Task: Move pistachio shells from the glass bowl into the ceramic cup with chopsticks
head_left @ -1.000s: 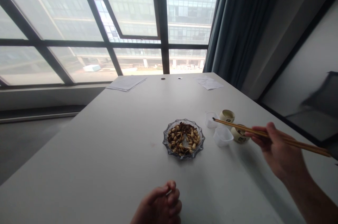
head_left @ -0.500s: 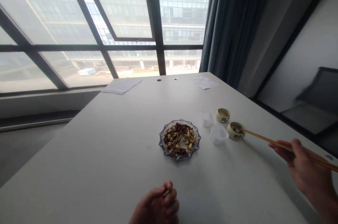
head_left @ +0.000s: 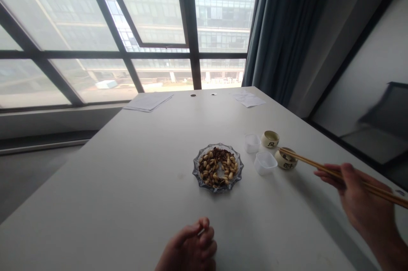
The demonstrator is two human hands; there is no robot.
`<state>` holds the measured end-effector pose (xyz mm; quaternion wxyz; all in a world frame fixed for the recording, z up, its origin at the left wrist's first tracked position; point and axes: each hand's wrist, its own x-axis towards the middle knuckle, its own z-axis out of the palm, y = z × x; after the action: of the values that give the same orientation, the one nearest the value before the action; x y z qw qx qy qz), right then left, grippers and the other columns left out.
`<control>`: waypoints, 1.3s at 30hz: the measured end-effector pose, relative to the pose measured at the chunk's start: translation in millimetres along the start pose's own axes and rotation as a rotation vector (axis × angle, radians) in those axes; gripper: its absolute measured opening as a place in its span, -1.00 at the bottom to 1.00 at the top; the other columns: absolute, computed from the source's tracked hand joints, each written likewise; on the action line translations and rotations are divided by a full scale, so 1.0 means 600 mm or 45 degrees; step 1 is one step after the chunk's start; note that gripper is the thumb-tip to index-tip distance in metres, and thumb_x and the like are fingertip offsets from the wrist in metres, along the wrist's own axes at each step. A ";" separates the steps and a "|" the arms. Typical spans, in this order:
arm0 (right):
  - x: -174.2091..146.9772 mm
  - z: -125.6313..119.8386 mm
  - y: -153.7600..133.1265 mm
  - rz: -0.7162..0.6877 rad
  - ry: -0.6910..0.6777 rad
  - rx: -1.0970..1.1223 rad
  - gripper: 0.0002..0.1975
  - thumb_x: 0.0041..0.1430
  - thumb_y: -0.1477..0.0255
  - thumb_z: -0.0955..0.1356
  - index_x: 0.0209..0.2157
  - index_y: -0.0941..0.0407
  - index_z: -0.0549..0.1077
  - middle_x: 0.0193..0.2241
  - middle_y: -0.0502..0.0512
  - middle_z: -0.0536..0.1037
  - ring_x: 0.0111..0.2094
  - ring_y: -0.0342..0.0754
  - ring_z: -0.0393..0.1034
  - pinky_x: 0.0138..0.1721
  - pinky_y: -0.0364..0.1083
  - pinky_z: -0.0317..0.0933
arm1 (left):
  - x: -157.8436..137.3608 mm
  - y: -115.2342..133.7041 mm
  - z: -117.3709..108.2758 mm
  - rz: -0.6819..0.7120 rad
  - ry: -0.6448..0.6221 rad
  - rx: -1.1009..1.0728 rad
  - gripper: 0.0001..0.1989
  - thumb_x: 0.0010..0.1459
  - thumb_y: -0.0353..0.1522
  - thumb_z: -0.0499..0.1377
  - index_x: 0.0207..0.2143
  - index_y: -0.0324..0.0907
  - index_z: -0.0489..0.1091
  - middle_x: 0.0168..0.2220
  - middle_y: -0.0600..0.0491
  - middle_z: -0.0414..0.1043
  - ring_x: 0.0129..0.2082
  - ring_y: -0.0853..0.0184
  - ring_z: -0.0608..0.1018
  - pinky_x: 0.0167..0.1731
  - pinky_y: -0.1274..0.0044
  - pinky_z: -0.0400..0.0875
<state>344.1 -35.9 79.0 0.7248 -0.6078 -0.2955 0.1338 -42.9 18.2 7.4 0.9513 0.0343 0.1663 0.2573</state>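
My right hand (head_left: 363, 198) is closed around a pair of wooden chopsticks (head_left: 309, 162). Their tips are over the far left rim of the nearer small ceramic cup (head_left: 286, 164), which has dark lettering and something small and dark inside. Whether the tips pinch anything is too small to tell. My left hand (head_left: 193, 247) rests on the table at the front with its fingers curled and thumb against them, nothing visible in it. Beyond it stands a scalloped glass dish (head_left: 195, 178) of nuts in sections, pistachios and peanuts among them.
Two clear plastic tubs (head_left: 265, 163) stand between the dish and the cups. A second lettered cup (head_left: 270, 139) is just behind the first. Paper sheets (head_left: 148, 102) lie at the far left of the white table (head_left: 121, 177), more paper (head_left: 250, 99) at the far right.
My right hand has drawn the chopsticks left and upward, so their tips have come out of the nearer cup to above its rim. My left hand has stayed put.
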 end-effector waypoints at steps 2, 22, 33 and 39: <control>-0.017 0.037 -0.010 -0.014 -0.212 -0.031 -0.63 0.15 0.11 0.48 -0.30 0.18 0.64 -0.46 0.21 0.67 -0.44 0.06 0.63 -0.33 -0.09 0.56 | -0.001 0.000 -0.003 -0.001 -0.011 0.010 -0.83 0.04 -0.36 0.36 -0.32 -0.23 0.49 -0.50 0.16 0.24 -0.51 0.46 0.26 -0.47 0.59 0.08; -0.114 0.231 0.018 0.148 -0.919 -0.027 -0.62 0.21 0.10 0.43 -0.34 0.16 0.62 -0.46 0.19 0.67 -0.43 0.07 0.62 -0.37 -0.05 0.51 | -0.002 -0.001 0.002 0.013 -0.030 0.007 -0.82 0.04 -0.34 0.36 -0.30 -0.21 0.51 -0.50 0.16 0.26 -0.51 0.44 0.28 -0.48 0.57 0.05; -0.114 0.222 0.034 0.123 -0.915 -0.063 -0.61 0.27 0.10 0.39 -0.31 0.17 0.62 -0.38 0.22 0.68 -0.37 0.09 0.63 -0.30 -0.01 0.53 | -0.004 -0.005 0.002 0.027 -0.029 0.012 -0.85 0.05 -0.36 0.34 -0.30 -0.22 0.50 -0.50 0.15 0.26 -0.52 0.45 0.27 -0.50 0.58 0.06; -0.116 0.226 0.041 0.217 -0.764 0.043 -0.55 0.14 0.03 0.46 -0.34 0.18 0.63 -0.43 0.23 0.68 -0.39 0.15 0.64 -0.33 0.01 0.56 | -0.005 -0.005 0.003 0.021 -0.023 -0.005 -0.84 0.05 -0.37 0.35 -0.30 -0.22 0.49 -0.50 0.16 0.25 -0.52 0.46 0.27 -0.49 0.58 0.06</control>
<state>213.2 39.9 48.5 0.6014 -0.5518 -0.4418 0.3724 -43.0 14.1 9.6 0.9506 0.0361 0.1571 0.2652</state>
